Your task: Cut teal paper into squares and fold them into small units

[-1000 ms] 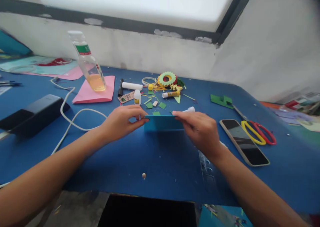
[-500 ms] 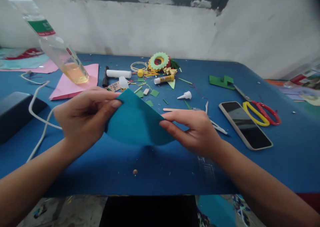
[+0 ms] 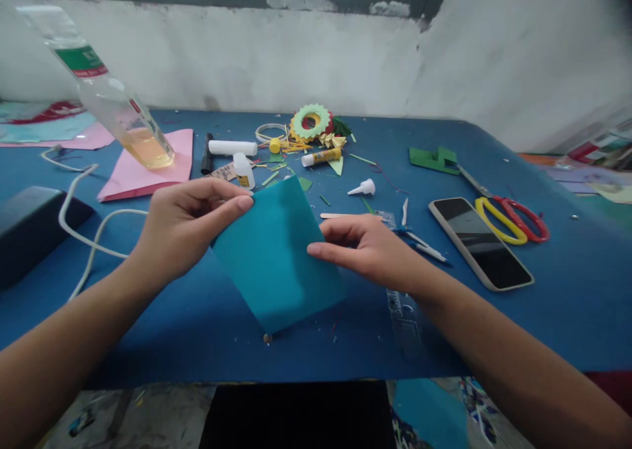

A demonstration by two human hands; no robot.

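A square sheet of teal paper [image 3: 279, 258] is held up tilted over the front of the blue table, one corner pointing down toward me. My left hand [image 3: 190, 218] pinches its upper left edge between thumb and fingers. On the opposite edge, my right hand [image 3: 360, 248] grips the sheet, thumb on the near face and fingers behind. Just behind the paper stand a small white glue bottle [image 3: 243, 171] and green paper scraps [image 3: 305, 184]. A wooden stick [image 3: 345, 216] and a compass [image 3: 427, 246] lie beyond my right hand.
A tilted-looking glass bottle [image 3: 148, 149] stands on folded pink paper [image 3: 180, 149] at the left, near a white cable [image 3: 66, 202] and a dark box [image 3: 34, 232]. At the right lie a phone [image 3: 481, 241], scissors [image 3: 513, 218] and green card [image 3: 434, 160]. A glue stick [image 3: 320, 157] lies near paper rings [image 3: 311, 123].
The teal paper has gone from bowed to flatter, with its lower corner now dropping toward the table's front edge. My left hand has moved slightly right; both hands still hold the sheet.
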